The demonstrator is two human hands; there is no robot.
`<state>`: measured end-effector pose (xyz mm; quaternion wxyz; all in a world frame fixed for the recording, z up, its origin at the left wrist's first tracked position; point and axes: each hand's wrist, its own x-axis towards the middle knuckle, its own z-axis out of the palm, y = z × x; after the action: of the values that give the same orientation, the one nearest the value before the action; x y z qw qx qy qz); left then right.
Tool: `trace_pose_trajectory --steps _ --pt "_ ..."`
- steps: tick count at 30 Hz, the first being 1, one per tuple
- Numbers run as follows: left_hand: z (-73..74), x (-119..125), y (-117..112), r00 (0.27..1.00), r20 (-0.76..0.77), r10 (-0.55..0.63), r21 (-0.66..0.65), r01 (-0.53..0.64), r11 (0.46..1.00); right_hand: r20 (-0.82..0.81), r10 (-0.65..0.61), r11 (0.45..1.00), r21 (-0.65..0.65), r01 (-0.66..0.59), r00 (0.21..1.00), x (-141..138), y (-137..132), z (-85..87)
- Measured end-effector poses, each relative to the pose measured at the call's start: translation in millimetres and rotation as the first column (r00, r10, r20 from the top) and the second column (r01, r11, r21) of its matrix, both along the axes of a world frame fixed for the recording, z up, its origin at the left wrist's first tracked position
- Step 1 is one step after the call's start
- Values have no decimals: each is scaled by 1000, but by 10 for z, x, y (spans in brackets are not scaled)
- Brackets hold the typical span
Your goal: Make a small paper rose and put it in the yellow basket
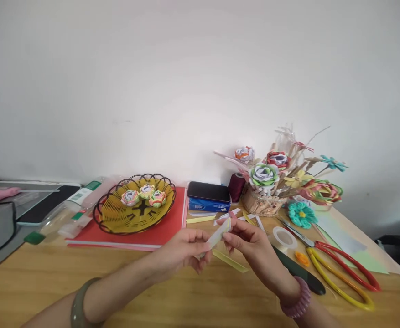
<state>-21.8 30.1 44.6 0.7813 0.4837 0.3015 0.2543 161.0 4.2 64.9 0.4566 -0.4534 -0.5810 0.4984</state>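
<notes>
Strip is held aslant above the table, between the two hands. Its lower end is pinched by the thumb and fingers of the left hand; its upper end is clamped between the thumb and forefinger of the right hand. Both ends are partly covered by fingertips, and the faint marking on the paper cannot be read. The other left fingers are curled, their tips partly hidden.

Below the hands, a yellow strip is seen on the table, one end near the left fingers. Behind, the scraps are partly covered by the right hand, so their number cannot be told. The knife is crossed by the right forearm, and its far end is lost to view. Tape and shears are set to the right.

Farther back, a phone is rested on a blue pack; part of the spool is masked by the flowerpot, whose stems are tangled. Three paper flowers are held in the basket. The pink tool is cut off at the left edge.
</notes>
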Motion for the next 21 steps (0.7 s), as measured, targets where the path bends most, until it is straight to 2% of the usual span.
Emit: trace_pose_trajectory --steps 5,11,21 --pt "40 10 -6 994 -52 -92 -41 90 995 -45 -26 998 -65 23 999 -26 44 -82" --pt "3 73 -42 974 -223 -43 155 79 985 -118 -91 987 -141 74 989 -48 58 -210" --pt "13 64 -75 959 -283 -13 235 83 968 -202 -120 983 -158 88 972 -72 53 -334"
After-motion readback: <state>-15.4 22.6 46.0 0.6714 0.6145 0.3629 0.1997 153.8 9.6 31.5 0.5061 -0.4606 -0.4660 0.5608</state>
